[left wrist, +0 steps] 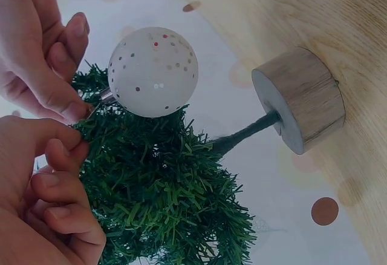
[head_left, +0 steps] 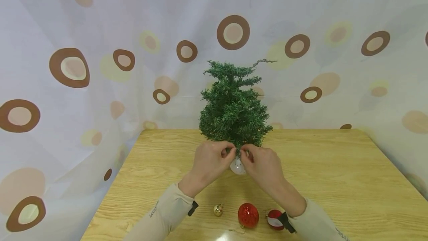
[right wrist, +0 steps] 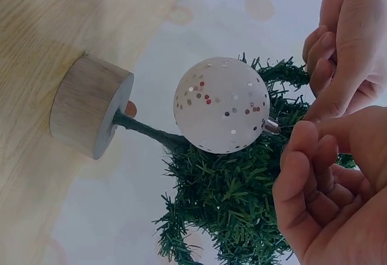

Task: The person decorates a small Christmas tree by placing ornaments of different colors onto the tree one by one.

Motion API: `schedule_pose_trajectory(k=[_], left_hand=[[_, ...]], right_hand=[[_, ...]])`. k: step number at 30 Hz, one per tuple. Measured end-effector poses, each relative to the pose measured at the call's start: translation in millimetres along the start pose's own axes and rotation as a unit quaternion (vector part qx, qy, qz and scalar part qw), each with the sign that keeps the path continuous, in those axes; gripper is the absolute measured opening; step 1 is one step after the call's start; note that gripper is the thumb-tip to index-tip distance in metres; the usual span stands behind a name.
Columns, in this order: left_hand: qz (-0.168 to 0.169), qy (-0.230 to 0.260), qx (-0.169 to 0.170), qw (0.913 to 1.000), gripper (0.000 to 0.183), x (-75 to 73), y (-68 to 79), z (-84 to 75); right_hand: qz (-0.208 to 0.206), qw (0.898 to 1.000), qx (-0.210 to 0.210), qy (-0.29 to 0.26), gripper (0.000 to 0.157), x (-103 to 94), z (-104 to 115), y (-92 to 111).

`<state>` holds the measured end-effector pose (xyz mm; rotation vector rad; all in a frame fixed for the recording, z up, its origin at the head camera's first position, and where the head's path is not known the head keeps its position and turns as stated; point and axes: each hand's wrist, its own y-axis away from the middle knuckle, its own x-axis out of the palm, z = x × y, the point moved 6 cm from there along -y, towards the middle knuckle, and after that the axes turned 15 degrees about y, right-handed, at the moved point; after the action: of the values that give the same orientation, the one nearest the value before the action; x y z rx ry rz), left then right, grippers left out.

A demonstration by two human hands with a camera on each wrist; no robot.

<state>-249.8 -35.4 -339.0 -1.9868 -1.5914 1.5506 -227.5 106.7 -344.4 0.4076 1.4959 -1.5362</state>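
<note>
A white bauble point(left wrist: 153, 71) with coloured dots and a silver cap point(right wrist: 271, 126) hangs against the lower branches of the small green Christmas tree point(head_left: 235, 111). My left hand point(head_left: 211, 161) and my right hand point(head_left: 265, 164) meet fingertip to fingertip beside the cap, at the front of the tree. Between them, thumb and forefinger of each hand pinch the bauble's thin hanging string, which is mostly hidden by the fingertips. The other fingers are loosely curled. In both wrist views the tree's round wooden base point(left wrist: 302, 98) stands on the table.
Near the front of the wooden table point(head_left: 334, 177) lie a small gold bauble point(head_left: 218, 210), a red bauble point(head_left: 248, 215) and a red-and-white bauble point(head_left: 275, 219) beside my right sleeve. Behind stands a patterned curtain point(head_left: 187, 10). A bare twig point(head_left: 264, 61) sticks out at the treetop.
</note>
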Motion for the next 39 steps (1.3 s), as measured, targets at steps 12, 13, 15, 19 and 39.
schedule_pose_trajectory(k=[12,13,15,19,39], left_hand=[[-0.004,-0.023,0.011,0.9997,0.010,0.4,2.8,-2.1],[-0.004,-0.024,0.013,0.9996,0.009,0.4,2.9,-2.5],[-0.004,-0.029,0.015,0.9995,0.009,0.6,2.9,-3.0],[-0.003,-0.029,0.014,0.9995,0.008,1.0,3.4,-2.9],[-0.187,-0.027,-0.012,0.9820,0.017,-25.2,11.9,6.7]], right_hand=[[0.016,1.000,0.000,0.006,0.006,2.8,1,1],[0.017,1.000,-0.001,0.008,0.006,2.9,1,2],[0.018,1.000,-0.001,0.011,0.006,2.8,1,3],[0.016,1.000,-0.002,0.013,0.006,2.7,0,3],[0.008,1.000,-0.007,0.011,0.008,3.9,1,0]])
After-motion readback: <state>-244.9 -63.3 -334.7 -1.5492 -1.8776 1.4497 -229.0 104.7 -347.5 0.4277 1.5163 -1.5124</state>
